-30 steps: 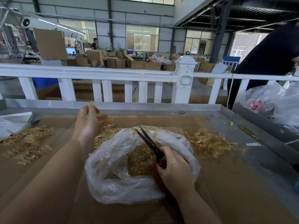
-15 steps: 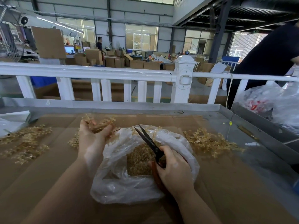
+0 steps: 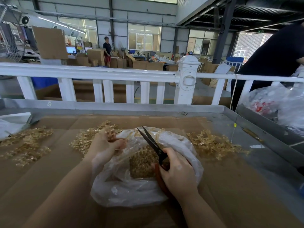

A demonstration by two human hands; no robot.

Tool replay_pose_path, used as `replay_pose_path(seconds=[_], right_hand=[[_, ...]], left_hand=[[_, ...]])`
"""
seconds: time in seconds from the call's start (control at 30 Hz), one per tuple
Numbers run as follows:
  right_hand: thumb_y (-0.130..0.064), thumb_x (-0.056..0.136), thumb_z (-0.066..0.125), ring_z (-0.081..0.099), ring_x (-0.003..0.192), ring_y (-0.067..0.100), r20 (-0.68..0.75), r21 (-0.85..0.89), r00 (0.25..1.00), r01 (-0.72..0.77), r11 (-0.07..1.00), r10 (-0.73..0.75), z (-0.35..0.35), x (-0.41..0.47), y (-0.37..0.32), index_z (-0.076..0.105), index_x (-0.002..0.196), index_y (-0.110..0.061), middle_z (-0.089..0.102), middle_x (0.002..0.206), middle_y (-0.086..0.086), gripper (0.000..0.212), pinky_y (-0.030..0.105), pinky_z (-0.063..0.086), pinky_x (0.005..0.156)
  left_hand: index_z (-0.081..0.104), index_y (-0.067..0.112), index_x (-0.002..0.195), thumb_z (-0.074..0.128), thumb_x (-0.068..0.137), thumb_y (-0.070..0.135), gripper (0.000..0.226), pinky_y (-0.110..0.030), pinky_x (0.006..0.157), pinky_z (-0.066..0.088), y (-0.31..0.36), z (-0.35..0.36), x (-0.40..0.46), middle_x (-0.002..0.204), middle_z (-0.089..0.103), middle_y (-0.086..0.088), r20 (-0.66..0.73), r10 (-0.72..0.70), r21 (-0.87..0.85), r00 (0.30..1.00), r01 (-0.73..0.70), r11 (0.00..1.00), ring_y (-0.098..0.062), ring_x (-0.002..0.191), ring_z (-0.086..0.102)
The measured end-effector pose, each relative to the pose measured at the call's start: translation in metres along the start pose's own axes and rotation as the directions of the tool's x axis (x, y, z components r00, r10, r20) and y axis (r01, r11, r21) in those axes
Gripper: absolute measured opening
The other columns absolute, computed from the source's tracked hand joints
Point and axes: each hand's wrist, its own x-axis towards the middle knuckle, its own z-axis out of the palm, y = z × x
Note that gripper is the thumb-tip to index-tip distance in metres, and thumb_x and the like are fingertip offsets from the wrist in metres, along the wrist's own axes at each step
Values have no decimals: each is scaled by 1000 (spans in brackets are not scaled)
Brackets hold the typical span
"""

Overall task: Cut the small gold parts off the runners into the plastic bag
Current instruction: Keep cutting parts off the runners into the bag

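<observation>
A clear plastic bag (image 3: 131, 188) lies open in front of me, with a heap of cut gold parts (image 3: 141, 163) inside. My right hand (image 3: 177, 171) grips black scissors (image 3: 151, 142) by their red handles over the bag, blades slightly apart and pointing up and away. My left hand (image 3: 105, 145) holds a gold runner (image 3: 109, 130) at the bag's left rim, fingers curled around it. More gold runners lie in a pile (image 3: 82, 140) just behind that hand.
Another pile of runners (image 3: 212, 143) lies right of the bag and a third (image 3: 28, 145) at the far left, all on brown cardboard (image 3: 230, 186) in a metal tray (image 3: 148, 109). Plastic bags (image 3: 279, 104) sit at right, beside a person in dark clothing (image 3: 271, 58).
My left hand came back from the pile behind the bag with a runner and now holds it at the bag's left rim. The right hand and scissors stayed put.
</observation>
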Motion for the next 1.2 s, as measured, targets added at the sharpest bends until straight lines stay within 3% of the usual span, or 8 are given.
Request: replay_pose_path(seconds=[0.13,0.23,0.3,0.4,0.6,0.8,1.07,1.2], right_hand=[[-38,80,73,62,95,15,-2,10,1000,4,1000,-4,-1,0,0,61,114,-21,67,97,-5,40,30,51,79],[-39,81,72,61,97,16,-3,19,1000,7,1000,-7,-2,0,0,60,116,-20,67,99,-5,41,30,51,81],[-38,80,73,62,96,15,-13,22,1000,6,1000,-6,-2,0,0,61,115,-20,67,98,-5,41,30,51,80],[-38,79,74,62,95,14,-21,20,1000,10,1000,-10,-2,0,0,61,114,-21,67,97,-6,41,29,52,79],[-34,78,76,62,94,14,-37,22,999,7,1000,-6,-2,0,1,61,114,-22,68,96,-7,40,28,51,79],[-34,81,73,61,98,13,-18,11,1000,12,1000,-12,-3,0,1,60,115,-22,67,99,-7,39,28,50,81],[-31,79,75,63,92,14,-52,16,998,30,999,-29,-4,0,-2,62,110,-19,68,93,-5,35,29,53,77],[-34,79,75,63,93,14,-51,16,998,31,999,-31,-4,0,-2,62,111,-18,68,94,-4,38,29,54,78]], left_hand=[[49,10,96,65,85,-5,24,-31,59,52,0,1,1,93,66,-19,-9,-65,-197,998,62,978,-21,69,66],[59,12,105,73,73,-5,38,-22,51,51,-1,2,-3,83,69,-9,126,-128,-267,984,157,951,-16,64,66],[66,5,97,71,75,-5,24,-17,49,50,-3,7,-5,68,70,-3,177,-113,-230,978,153,961,-10,55,64],[65,3,89,64,86,-1,6,-17,53,52,-5,16,-8,69,70,-5,148,-81,-250,986,116,961,-11,58,65],[53,14,94,50,97,6,9,-15,50,51,-11,40,-16,72,74,-4,49,-107,-347,993,117,931,-6,60,70],[55,11,109,78,73,7,43,-37,78,55,-19,54,-25,92,71,-6,86,-138,-322,987,158,933,-22,84,69],[62,15,92,80,73,8,27,-50,81,57,-32,64,-36,85,75,-9,-47,-138,-434,989,104,895,-29,85,72],[61,11,100,76,76,6,29,-52,84,56,-37,63,-34,90,74,-14,-27,-163,-514,986,126,848,-31,88,71]])
